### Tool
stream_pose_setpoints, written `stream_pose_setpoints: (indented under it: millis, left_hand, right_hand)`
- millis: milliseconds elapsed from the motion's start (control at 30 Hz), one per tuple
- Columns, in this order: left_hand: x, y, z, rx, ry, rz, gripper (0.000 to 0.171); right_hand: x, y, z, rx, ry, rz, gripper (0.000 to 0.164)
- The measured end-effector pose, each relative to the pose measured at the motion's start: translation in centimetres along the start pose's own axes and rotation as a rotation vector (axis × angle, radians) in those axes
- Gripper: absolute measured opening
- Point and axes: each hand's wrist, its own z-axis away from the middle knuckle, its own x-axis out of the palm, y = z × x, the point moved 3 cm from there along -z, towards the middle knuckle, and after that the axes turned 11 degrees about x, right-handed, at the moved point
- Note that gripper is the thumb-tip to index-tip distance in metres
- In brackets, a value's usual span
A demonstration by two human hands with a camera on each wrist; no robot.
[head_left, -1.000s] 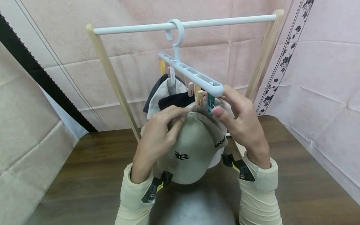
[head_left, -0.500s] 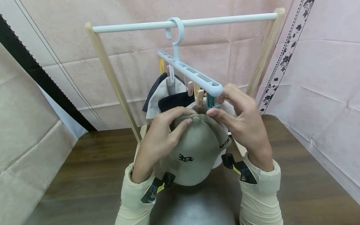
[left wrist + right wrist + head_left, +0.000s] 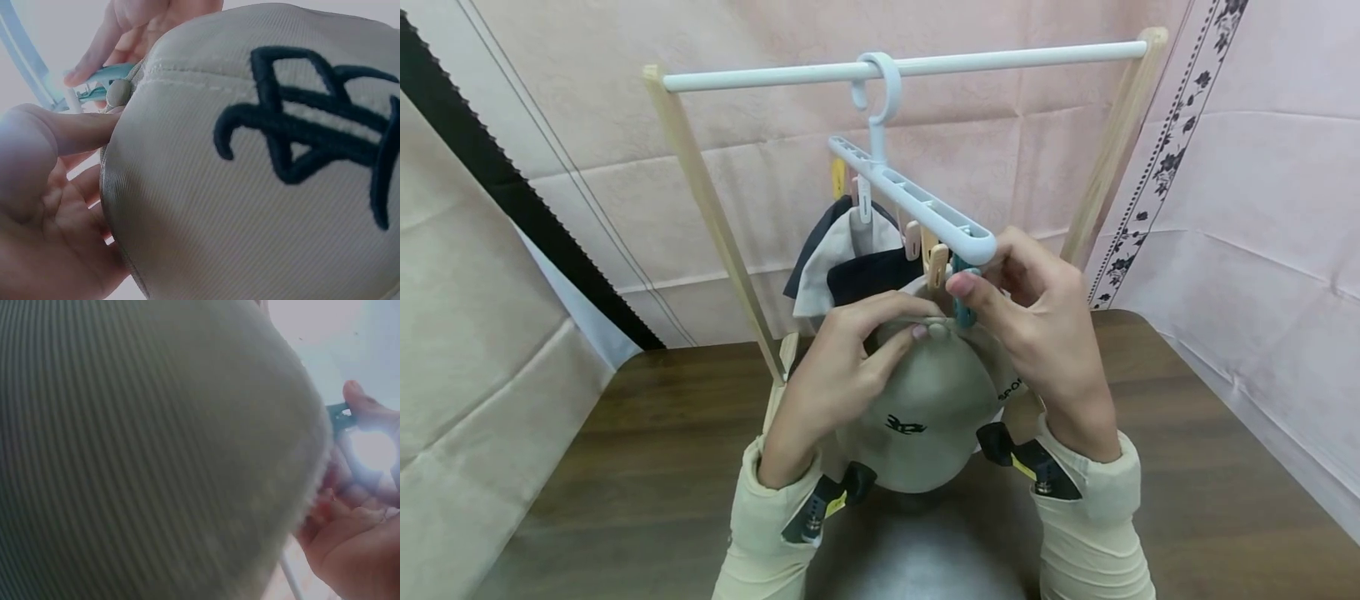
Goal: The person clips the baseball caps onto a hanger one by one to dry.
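A khaki baseball cap (image 3: 910,442) with black embroidery hangs in front of me, crown toward the head view. My left hand (image 3: 838,358) pinches its cloth beside the top button, thumb in front and fingers behind. With thumb and fingers my right hand (image 3: 1048,321) grips a dark green clothespin (image 3: 965,312) under the near end of the light blue hanger (image 3: 928,208). The clothespin's lower end overlaps the cap's top next to the button. In the left wrist view the green clothespin (image 3: 112,74) sits close behind the button (image 3: 119,93).
The hanger hooks over a white rod (image 3: 1015,60) on wooden posts. Beige (image 3: 937,265), pink (image 3: 912,240), light blue (image 3: 864,200) and yellow clothespins (image 3: 838,177) hang along it. Behind are dark and white cloth items (image 3: 850,258). Below lies a brown tabletop (image 3: 625,467).
My left hand and the khaki cap have shifted right and slightly down. My right thumb has moved up the green clothespin, whose lower end now reaches the cap's top.
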Motion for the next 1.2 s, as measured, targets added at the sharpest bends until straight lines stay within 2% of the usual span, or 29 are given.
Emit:
stream_pose_setpoints:
  millis: [100, 167, 300, 500, 633, 800, 1033, 1200]
  left_hand:
    - [0.2, 0.0, -0.1, 0.007, 0.011, 0.004, 0.019]
    - [0.3, 0.0, -0.2, 0.016, 0.029, 0.006, 0.018]
    - [0.6, 0.0, -0.4, 0.023, 0.070, 0.025, 0.016]
    - [0.7, 0.0, -0.2, -0.021, 0.133, 0.064, 0.017]
    - [0.7, 0.1, -0.1, -0.042, 0.166, 0.087, 0.016]
    - [0.7, 0.2, 0.0, -0.065, 0.167, 0.127, 0.016]
    - [0.7, 0.2, -0.1, -0.065, 0.158, 0.168, 0.015]
    - [1.1, 0.0, -0.1, -0.070, 0.147, 0.167, 0.018]
  right_hand:
    - [0.2, 0.1, 0.0, 0.062, 0.018, -0.049, 0.042]
    - [0.3, 0.1, 0.0, 0.078, 0.028, -0.035, 0.039]
    - [0.3, 0.1, 0.0, 0.079, 0.051, 0.016, 0.026]
    - [0.5, 0.0, 0.0, 0.060, 0.084, 0.048, 0.013]
    - [0.6, -0.2, 0.1, 0.053, 0.106, 0.053, 0.012]
    - [0.6, -0.3, 0.2, 0.067, 0.109, 0.058, 0.015]
    - [-0.1, -0.5, 0.4, 0.160, 0.003, 0.060, 0.021]
    - [-0.5, -0.7, 0.7, 0.198, -0.027, 0.203, 0.025]
